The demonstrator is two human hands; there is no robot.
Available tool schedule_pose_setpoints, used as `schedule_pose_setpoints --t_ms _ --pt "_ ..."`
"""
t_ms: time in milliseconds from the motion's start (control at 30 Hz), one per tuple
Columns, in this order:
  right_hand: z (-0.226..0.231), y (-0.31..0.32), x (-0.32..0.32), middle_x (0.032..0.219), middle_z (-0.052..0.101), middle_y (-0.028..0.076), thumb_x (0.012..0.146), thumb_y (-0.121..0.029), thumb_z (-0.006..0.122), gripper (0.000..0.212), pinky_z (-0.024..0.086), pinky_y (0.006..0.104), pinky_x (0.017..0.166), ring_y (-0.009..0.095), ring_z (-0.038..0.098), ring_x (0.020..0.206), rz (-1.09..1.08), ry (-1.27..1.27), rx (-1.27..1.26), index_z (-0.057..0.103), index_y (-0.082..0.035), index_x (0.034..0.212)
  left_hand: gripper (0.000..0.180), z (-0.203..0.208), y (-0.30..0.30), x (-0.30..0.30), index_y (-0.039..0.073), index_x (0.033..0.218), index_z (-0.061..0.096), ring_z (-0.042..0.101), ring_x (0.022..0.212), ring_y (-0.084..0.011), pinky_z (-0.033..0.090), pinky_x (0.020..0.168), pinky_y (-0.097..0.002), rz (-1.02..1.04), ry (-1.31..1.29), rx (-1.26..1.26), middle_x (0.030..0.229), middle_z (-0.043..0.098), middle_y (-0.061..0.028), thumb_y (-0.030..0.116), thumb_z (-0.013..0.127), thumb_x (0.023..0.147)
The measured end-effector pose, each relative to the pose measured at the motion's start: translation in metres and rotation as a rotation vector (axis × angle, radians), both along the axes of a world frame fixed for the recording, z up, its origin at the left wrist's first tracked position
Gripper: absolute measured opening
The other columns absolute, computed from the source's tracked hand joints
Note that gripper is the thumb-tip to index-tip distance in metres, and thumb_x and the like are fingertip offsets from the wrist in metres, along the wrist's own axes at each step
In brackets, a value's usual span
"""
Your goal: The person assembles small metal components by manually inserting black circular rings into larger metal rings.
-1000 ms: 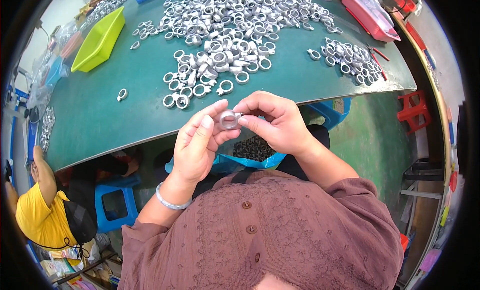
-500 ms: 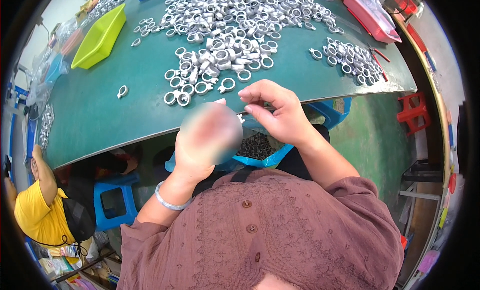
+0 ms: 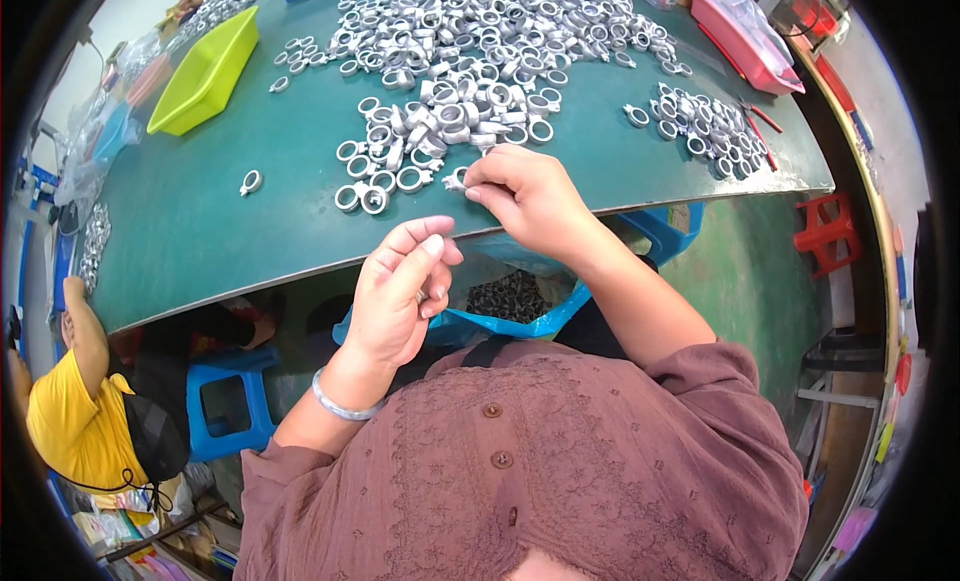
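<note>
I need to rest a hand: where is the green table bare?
Between the lime tray and the lone ring, and between the large ring heap and the smaller heap right of it. The large ring heap crowds the far middle.

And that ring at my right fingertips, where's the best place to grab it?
Probably pinch the ring by its right rim, coming from above right: its small lug points left, away from your right hand, which hides part of the rim.
</note>
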State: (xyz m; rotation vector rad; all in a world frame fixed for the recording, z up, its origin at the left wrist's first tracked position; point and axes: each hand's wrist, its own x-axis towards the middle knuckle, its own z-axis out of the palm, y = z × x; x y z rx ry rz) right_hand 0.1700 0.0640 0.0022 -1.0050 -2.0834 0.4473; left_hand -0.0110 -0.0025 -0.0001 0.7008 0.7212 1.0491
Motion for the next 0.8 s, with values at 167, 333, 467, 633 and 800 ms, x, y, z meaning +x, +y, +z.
schedule_pose_setpoints --t_ms 167,333,467,633,800 --pt "0.007 -0.022 -0.001 0.08 0.059 0.002 0.08 0.001 0.06 0.008 0.044 0.0211 0.066 0.007 0.054 0.075 0.207 0.478 -0.503 0.061 0.001 0.088 0.031 0.006 0.001 0.009 0.003 0.115 0.051 0.04 0.055 -0.0041 0.029 0.044 -0.0162 0.095 0.04 -0.012 0.087 0.056 -0.0025 0.018 0.054 0.088" --pt "0.01 -0.034 -0.002 0.081 0.063 0.006 0.078 0.001 0.061 0.007 0.047 0.0229 0.067 0.011 0.059 0.074 0.245 0.53 -0.487 0.061 0.002 0.086 0.03 0.003 0.003 0.012 0.006 0.115 0.052 0.04 0.057 -0.0036 0.03 0.045 -0.0156 0.071 0.03 0.013 0.086 0.056 -0.0006 0.018 0.055 0.088" --pt "0.009 -0.036 0.001 0.08 0.063 0.006 0.077 -0.002 0.063 0.009 0.047 0.0243 0.067 0.012 0.059 0.075 0.275 0.432 -0.339 0.062 0.0 0.086 0.019 -0.002 0.003 0.012 0.004 0.103 0.056 0.042 0.057 -0.0049 0.031 0.045 -0.0153 0.09 0.026 0.023 0.08 0.054 0.0001 0.014 0.054 0.088" --pt "0.01 -0.04 0.002 0.08 0.061 0.004 0.077 0.0 0.062 0.012 0.044 0.0217 0.066 0.009 0.056 0.074 0.278 0.422 -0.326 0.061 -0.001 0.089 0.014 -0.004 0.002 0.012 0.005 0.097 0.058 0.041 0.058 -0.0017 0.031 0.048 -0.0148 0.117 0.107 0.107 0.078 0.056 0.0026 0.012 0.057 0.085" --pt "0.017 -0.049 0.003 0.08 0.061 0.003 0.076 -0.001 0.064 0.016 0.044 0.021 0.063 0.007 0.055 0.071 0.272 0.514 -0.517 0.06 0.0 0.092 0.011 -0.003 -0.002 0.014 0.002 0.094 0.058 0.045 0.061 -0.001 0.036 0.053 -0.0151 0.24 0.395 0.319 0.077 0.057 0.0023 0.006 0.057 0.084"
